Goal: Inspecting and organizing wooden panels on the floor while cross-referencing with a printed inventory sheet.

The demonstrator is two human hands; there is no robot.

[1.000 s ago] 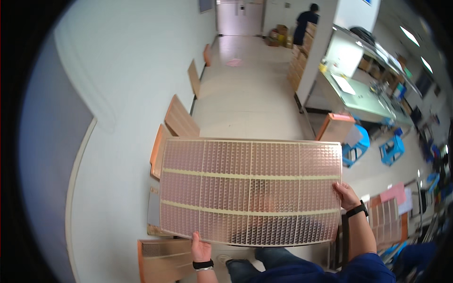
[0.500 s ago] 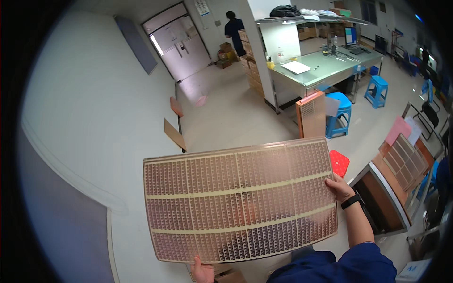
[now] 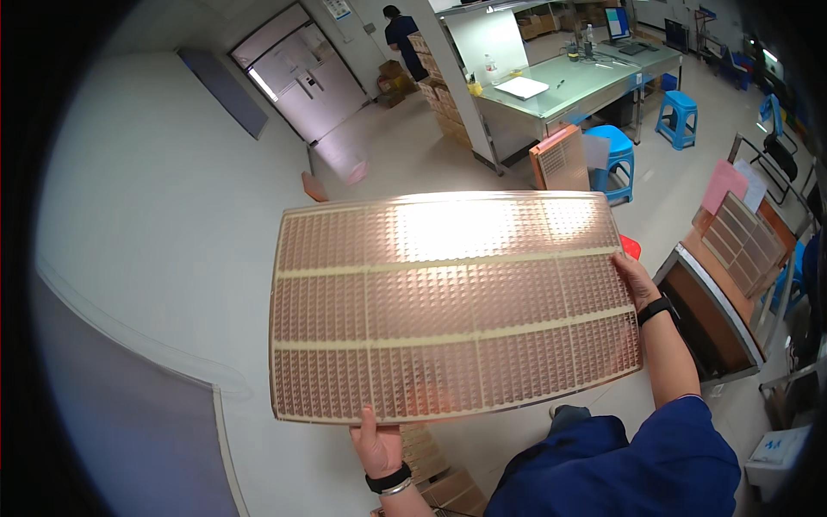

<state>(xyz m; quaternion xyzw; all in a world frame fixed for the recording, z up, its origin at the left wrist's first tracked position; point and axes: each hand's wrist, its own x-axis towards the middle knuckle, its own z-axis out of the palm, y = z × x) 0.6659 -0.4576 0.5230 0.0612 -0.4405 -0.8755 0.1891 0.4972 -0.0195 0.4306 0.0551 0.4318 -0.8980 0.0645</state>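
A large copper-coloured circuit board panel [image 3: 457, 297], covered in small repeated patterns and divided by pale strips, is held up in front of me. My left hand [image 3: 377, 446] is closed on its lower edge near the left corner, thumb on the near face and the other fingers mostly hidden behind. At the right edge my right hand [image 3: 636, 280] grips the same panel, its thumb on the face. Bright light glares off the panel's upper part.
Beyond the panel stands a green-topped workbench [image 3: 560, 95] with blue stools [image 3: 677, 119] beside it. On the right, a metal-framed rack [image 3: 715, 319] holds more boards [image 3: 743, 241]. Cartons [image 3: 444, 108] are stacked near another person [image 3: 402, 39]. A wall [image 3: 155, 233] runs along my left.
The panel has risen in view and tilted, so glare now covers its top. Both hands have moved up with it, and my left wrist has come into sight.
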